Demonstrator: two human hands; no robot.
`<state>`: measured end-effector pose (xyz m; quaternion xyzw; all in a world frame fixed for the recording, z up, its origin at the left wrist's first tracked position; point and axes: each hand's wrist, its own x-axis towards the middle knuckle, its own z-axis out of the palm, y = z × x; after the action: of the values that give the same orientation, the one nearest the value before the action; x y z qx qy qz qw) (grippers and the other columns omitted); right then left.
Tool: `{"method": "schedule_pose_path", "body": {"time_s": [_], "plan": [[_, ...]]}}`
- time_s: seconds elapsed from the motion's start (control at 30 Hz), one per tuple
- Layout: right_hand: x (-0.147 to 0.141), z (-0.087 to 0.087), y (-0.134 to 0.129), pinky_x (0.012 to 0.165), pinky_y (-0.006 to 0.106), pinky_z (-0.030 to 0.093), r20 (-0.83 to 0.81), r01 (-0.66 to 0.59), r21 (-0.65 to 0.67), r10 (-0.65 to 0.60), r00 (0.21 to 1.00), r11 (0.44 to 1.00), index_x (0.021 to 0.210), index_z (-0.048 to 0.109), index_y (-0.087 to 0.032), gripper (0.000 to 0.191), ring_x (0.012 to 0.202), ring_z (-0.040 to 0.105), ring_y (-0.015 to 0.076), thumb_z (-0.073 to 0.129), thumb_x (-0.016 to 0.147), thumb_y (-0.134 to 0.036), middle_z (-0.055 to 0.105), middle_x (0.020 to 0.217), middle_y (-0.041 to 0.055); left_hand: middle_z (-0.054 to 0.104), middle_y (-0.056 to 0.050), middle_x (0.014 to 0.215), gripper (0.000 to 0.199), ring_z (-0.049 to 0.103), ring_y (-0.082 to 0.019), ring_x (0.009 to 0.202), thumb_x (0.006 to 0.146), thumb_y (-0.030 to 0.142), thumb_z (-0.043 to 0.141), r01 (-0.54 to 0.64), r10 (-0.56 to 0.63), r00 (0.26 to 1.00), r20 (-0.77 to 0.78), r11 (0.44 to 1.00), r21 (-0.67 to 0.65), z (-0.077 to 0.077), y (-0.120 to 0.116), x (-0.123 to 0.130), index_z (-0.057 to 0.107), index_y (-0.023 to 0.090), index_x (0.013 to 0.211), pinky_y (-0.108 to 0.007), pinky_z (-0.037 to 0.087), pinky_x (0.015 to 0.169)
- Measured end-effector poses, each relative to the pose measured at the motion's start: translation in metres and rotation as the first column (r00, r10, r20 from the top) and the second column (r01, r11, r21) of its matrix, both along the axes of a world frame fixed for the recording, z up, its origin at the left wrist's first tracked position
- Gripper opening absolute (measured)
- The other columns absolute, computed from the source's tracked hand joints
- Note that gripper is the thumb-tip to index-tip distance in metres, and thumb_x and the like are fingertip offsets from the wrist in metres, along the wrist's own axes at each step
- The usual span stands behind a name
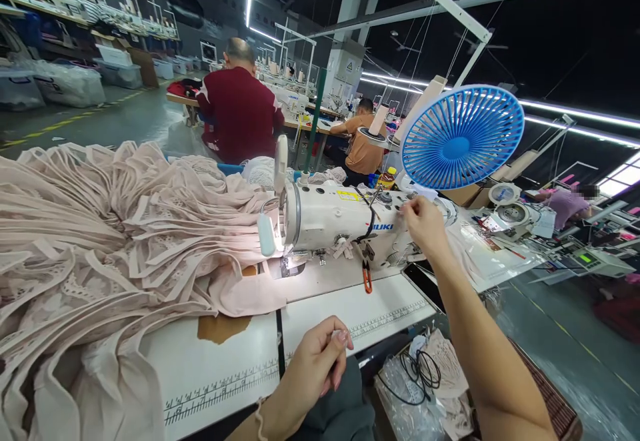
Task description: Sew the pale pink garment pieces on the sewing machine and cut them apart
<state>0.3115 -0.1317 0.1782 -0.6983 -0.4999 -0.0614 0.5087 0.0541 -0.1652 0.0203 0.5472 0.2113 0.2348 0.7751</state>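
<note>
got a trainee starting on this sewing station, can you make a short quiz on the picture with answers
1. Multiple choice: what colour is the large round fan?
A) pink
B) blue
C) yellow

2. True or false: the right hand is higher in the picture than the left hand.

3. Fill in the missing word: in the picture, the big pile of pale fabric lies mostly to the ____ of the sewing machine.

Key: 1. B; 2. true; 3. left
</note>
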Motion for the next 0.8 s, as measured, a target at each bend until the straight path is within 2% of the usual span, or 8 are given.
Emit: {"method": "schedule_pose_path", "body": {"time_s": [0.1, 0.2, 0.27, 0.37, 0.47, 0.53, 0.7, 0.8], "plan": [[-0.003, 0.031, 0.017, 0.069, 0.030, 0.036, 0.338, 0.123, -0.249, -0.033, 0.940, 0.961, 0.067, 0.059, -0.021, 0.008, 0.070, 0.056, 0.0199, 0.058, 0.075, -0.019, 0.062, 0.067, 0.0037, 0.045, 0.008, 0.046, 0.054, 0.024, -0.006, 0.036, 0.085, 0.072, 0.051, 0.030, -0.031, 0.998, 0.055, 0.999, 0.014, 0.011, 0.000, 0.011, 0.052, 0.018, 0.085, -0.018, 0.018, 0.036], [-0.009, 0.042, 0.033, 0.066, 0.028, 0.035, 0.514, 0.217, -0.416, 0.032, 0.857, 0.883, 0.077, 0.066, -0.020, 0.010, 0.073, 0.058, 0.0196, 0.057, 0.080, -0.020, 0.068, 0.074, 0.0044, 0.044, 0.008, 0.046, 0.052, 0.024, -0.006, 0.037, 0.086, 0.071, 0.051, 0.008, -0.009, 0.995, 0.099, 1.000, 0.013, 0.021, 0.001, 0.020, 0.051, 0.018, 0.085, -0.018, 0.019, 0.037], [-0.013, 0.041, 0.042, 0.067, 0.027, 0.036, 0.553, 0.253, -0.393, 0.007, 0.833, 0.884, 0.084, 0.069, -0.019, 0.013, 0.077, 0.060, 0.0195, 0.055, 0.084, -0.020, 0.071, 0.081, 0.0054, 0.044, 0.008, 0.046, 0.052, 0.024, -0.005, 0.037, 0.085, 0.070, 0.052, -0.006, 0.006, 0.995, 0.102, 1.000, 0.002, 0.026, 0.001, 0.025, 0.051, 0.019, 0.084, -0.018, 0.020, 0.037], [-0.017, 0.035, 0.047, 0.069, 0.028, 0.037, 0.627, 0.365, -0.278, -0.120, 0.770, 0.888, 0.099, 0.068, -0.017, 0.022, 0.086, 0.063, 0.0219, 0.048, 0.090, -0.016, 0.073, 0.096, 0.0104, 0.044, 0.008, 0.047, 0.052, 0.025, -0.005, 0.037, 0.085, 0.070, 0.053, -0.012, 0.013, 0.994, 0.109, 1.000, -0.010, 0.028, 0.002, 0.028, 0.050, 0.018, 0.083, -0.018, 0.021, 0.038], [-0.022, 0.032, 0.037, 0.067, 0.029, 0.037, 0.713, 0.546, -0.284, -0.207, 0.670, 0.788, 0.109, 0.065, -0.011, 0.029, 0.088, 0.065, 0.0252, 0.041, 0.092, -0.010, 0.071, 0.102, 0.0173, 0.045, 0.008, 0.047, 0.050, 0.026, -0.005, 0.037, 0.086, 0.069, 0.052, -0.022, 0.023, 0.992, 0.120, 1.000, -0.008, 0.025, 0.004, 0.029, 0.050, 0.018, 0.084, -0.018, 0.022, 0.039], [-0.024, 0.033, 0.028, 0.065, 0.030, 0.036, 0.756, 0.603, -0.312, -0.193, 0.625, 0.734, 0.108, 0.066, -0.009, 0.029, 0.085, 0.066, 0.0261, 0.041, 0.092, -0.009, 0.070, 0.101, 0.0189, 0.044, 0.008, 0.046, 0.050, 0.025, -0.005, 0.037, 0.087, 0.068, 0.052, -0.026, 0.027, 0.993, 0.115, 1.000, -0.008, 0.020, 0.005, 0.028, 0.050, 0.018, 0.084, -0.018, 0.021, 0.038], [-0.029, 0.035, 0.031, 0.067, 0.030, 0.039, 0.810, 0.481, -0.258, -0.083, 0.580, 0.838, 0.103, 0.067, -0.013, 0.028, 0.091, 0.065, 0.0253, 0.041, 0.094, -0.013, 0.069, 0.106, 0.0164, 0.045, 0.008, 0.047, 0.050, 0.026, -0.006, 0.038, 0.087, 0.068, 0.051, -0.009, 0.011, 0.995, 0.099, 1.000, -0.014, 0.015, 0.006, 0.029, 0.051, 0.018, 0.085, -0.018, 0.018, 0.037], [-0.031, 0.034, 0.038, 0.062, 0.030, 0.037, 0.820, 0.582, -0.241, -0.158, 0.550, 0.777, 0.106, 0.066, -0.009, 0.036, 0.082, 0.064, 0.0247, 0.034, 0.089, -0.003, 0.069, 0.100, 0.0192, 0.045, 0.008, 0.048, 0.050, 0.027, -0.006, 0.038, 0.086, 0.068, 0.052, -0.013, 0.013, 0.994, 0.105, 1.000, -0.006, 0.020, 0.006, 0.028, 0.051, 0.018, 0.085, -0.018, 0.019, 0.038]]}}
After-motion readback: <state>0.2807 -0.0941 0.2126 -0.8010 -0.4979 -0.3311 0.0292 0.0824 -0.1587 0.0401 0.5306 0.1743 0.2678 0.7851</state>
